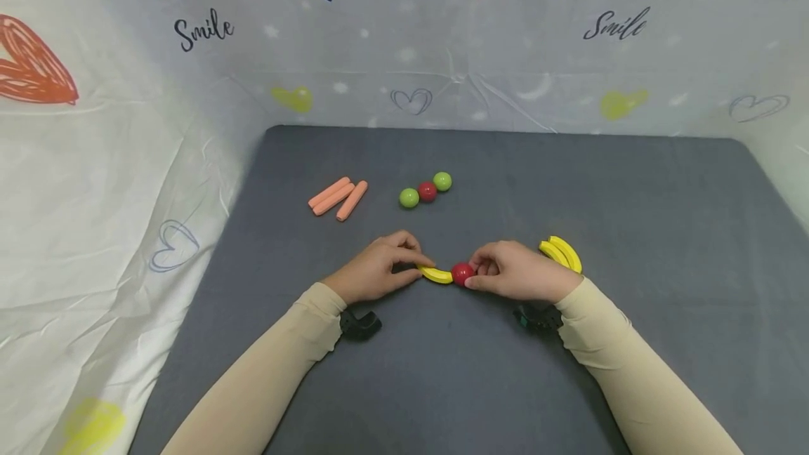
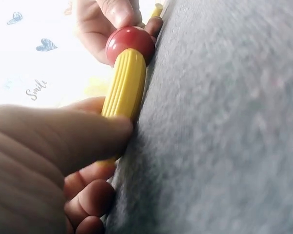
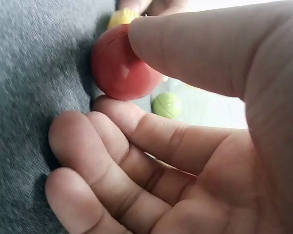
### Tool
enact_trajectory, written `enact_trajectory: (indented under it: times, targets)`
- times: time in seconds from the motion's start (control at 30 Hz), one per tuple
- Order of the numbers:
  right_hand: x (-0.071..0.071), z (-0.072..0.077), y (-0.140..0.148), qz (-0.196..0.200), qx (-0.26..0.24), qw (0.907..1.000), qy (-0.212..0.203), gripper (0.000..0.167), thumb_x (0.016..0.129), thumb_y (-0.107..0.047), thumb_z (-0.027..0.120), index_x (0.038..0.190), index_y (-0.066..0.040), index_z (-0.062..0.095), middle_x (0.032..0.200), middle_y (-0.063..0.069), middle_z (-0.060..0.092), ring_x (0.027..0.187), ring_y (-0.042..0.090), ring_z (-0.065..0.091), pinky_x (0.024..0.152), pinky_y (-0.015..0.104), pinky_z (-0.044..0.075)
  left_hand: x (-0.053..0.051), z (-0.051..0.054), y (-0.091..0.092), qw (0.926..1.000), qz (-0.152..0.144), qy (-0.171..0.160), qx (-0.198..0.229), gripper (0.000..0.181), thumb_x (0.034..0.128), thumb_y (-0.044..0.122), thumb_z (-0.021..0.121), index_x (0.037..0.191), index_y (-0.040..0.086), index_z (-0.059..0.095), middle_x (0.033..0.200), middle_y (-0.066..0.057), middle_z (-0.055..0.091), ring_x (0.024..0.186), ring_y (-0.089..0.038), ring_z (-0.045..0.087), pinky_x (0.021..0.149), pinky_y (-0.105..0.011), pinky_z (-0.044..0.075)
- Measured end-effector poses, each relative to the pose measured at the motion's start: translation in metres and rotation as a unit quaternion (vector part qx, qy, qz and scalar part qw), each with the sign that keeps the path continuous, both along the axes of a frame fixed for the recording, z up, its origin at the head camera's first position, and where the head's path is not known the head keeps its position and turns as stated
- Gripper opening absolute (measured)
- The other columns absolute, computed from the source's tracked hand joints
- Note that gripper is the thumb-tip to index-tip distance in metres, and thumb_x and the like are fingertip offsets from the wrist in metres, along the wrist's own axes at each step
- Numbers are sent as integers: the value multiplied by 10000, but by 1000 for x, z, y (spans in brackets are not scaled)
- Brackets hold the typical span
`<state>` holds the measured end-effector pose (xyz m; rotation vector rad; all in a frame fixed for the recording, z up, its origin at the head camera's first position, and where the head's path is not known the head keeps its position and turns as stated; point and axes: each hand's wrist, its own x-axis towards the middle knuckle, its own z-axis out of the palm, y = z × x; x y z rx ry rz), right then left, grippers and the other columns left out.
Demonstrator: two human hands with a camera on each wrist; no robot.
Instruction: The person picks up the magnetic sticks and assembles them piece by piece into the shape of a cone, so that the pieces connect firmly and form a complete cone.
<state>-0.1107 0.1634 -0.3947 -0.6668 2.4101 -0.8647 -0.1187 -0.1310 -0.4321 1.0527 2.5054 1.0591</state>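
Between my two hands a yellow banana-shaped piece (image 1: 437,275) lies on the dark table, its right end against a red ball (image 1: 462,273). My left hand (image 1: 383,265) pinches the left end of the yellow piece between thumb and fingers. On the other side, my right hand (image 1: 520,270) holds the red ball between thumb and index finger. Seen from the left wrist, the ridged yellow piece (image 2: 125,80) touches the red ball (image 2: 130,45). In the right wrist view the thumb covers part of the ball (image 3: 119,63), and the other fingers rest curled near the cloth.
Farther back lie several loose pieces: orange sticks (image 1: 333,195) at left, then a row with a red ball (image 1: 427,192) between two green balls (image 1: 409,198). Two yellow banana pieces (image 1: 561,253) sit just behind my right wrist. A printed curtain (image 1: 404,41) borders the table's far edge.
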Motion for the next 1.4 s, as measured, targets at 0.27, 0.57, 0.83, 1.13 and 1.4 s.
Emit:
enact_trajectory:
  times: [0.27, 0.57, 0.83, 1.13, 1.4]
  targets:
    - [10, 3, -5, 78, -36, 9998, 177, 231, 951, -282, 795, 1028, -72, 738, 781, -42, 639, 685, 120, 574, 660, 303, 514, 9, -1, 9, 9965, -72, 801, -209, 246, 982, 202, 770, 1220, 253, 804, 1263, 4, 548, 1044, -118, 571, 936, -335, 502]
    - [7, 8, 0, 234, 8, 9995, 212, 212, 956, -272, 792, 1037, -80, 756, 809, -48, 661, 690, 101, 581, 656, 290, 515, 19, -1, 20, 9911, -444, 1256, -4, 241, 986, 214, 769, 1224, 186, 799, 1079, 76, 642, 956, -51, 601, 849, -225, 528]
    - [-8, 20, 38, -486, 214, 9980, 354, 298, 994, -228, 740, 1188, -2, 752, 932, 7, 728, 730, 130, 593, 666, 327, 501, 18, -3, 19, 9948, -356, 954, -21, 228, 990, 217, 764, 1215, 201, 800, 1100, 86, 645, 990, -45, 606, 885, -254, 536]
    - [-12, 33, 94, -1105, 715, 9911, 196, 418, 1016, -291, 716, 1263, 46, 699, 1063, 83, 739, 824, 157, 636, 713, 368, 518, 16, -2, 20, 9952, -352, 906, -111, 235, 1000, 237, 751, 1232, 217, 788, 1113, 88, 636, 1004, -46, 602, 901, -264, 535]
    - [-14, 33, 104, -1253, 897, 9880, 92, 367, 980, -234, 739, 1196, 63, 726, 1031, 80, 757, 837, 168, 676, 729, 386, 558, 16, -2, 19, 9948, -333, 960, -60, 232, 994, 230, 759, 1223, 216, 793, 1094, 100, 630, 970, -30, 587, 873, -255, 530]
